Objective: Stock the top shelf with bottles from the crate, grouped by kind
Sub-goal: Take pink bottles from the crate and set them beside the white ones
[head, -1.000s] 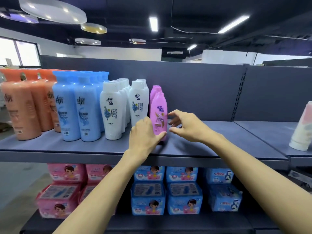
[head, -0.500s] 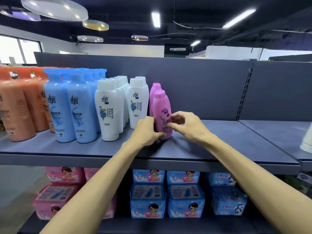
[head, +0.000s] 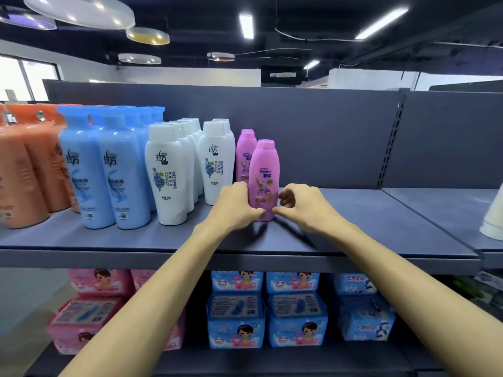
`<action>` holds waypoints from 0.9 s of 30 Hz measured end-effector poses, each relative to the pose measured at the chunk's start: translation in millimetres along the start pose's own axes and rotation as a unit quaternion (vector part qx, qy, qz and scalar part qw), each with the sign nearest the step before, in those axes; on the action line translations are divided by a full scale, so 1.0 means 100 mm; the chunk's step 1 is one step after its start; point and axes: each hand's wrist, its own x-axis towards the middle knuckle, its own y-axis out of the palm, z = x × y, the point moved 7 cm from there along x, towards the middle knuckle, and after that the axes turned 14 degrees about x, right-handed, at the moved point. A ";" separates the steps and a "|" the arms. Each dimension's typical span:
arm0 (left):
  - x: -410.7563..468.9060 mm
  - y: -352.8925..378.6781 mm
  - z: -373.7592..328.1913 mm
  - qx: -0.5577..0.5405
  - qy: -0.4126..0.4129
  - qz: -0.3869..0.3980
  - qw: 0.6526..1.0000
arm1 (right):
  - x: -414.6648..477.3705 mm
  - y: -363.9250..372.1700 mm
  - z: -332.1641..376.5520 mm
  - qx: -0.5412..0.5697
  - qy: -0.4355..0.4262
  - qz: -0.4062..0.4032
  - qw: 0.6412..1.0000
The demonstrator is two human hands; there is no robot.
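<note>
A pink bottle [head: 263,172] stands upright on the grey top shelf [head: 353,229], in front of a second pink bottle [head: 244,155]. My left hand [head: 236,206] grips the front bottle's lower left side, thumb at its base. On the lower right side, the curled fingers and thumb of my right hand [head: 298,205] pinch the same bottle. Left of the pink ones stand rows of white bottles [head: 168,175], blue bottles [head: 109,170] and orange bottles [head: 24,170]. The crate is out of view.
The shelf's right half is bare up to a slotted upright [head: 392,148]. A white bottle [head: 494,213] shows at the right edge on the adjoining shelf. Below are pink packs [head: 89,317] and blue packs [head: 266,314]. The grey back panel [head: 313,126] closes the rear.
Both hands closed in on the front pink bottle and now hold its base. The bottle stands slightly further forward and to the right of the rear pink one.
</note>
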 end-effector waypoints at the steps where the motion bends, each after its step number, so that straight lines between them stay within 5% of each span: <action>1: -0.03 -0.02 -0.02 0.009 -0.010 -0.022 1.000 | -0.01 -0.02 -0.01 -0.014 -0.003 -0.001 1.000; 7: -0.19 -0.08 -0.19 0.089 -0.052 -0.132 0.986 | -0.03 -0.11 -0.03 -0.087 -0.019 -0.007 0.996; 27: -0.03 0.14 -0.32 0.089 -0.099 -0.094 0.987 | 0.08 -0.15 -0.14 -0.104 -0.027 0.015 0.994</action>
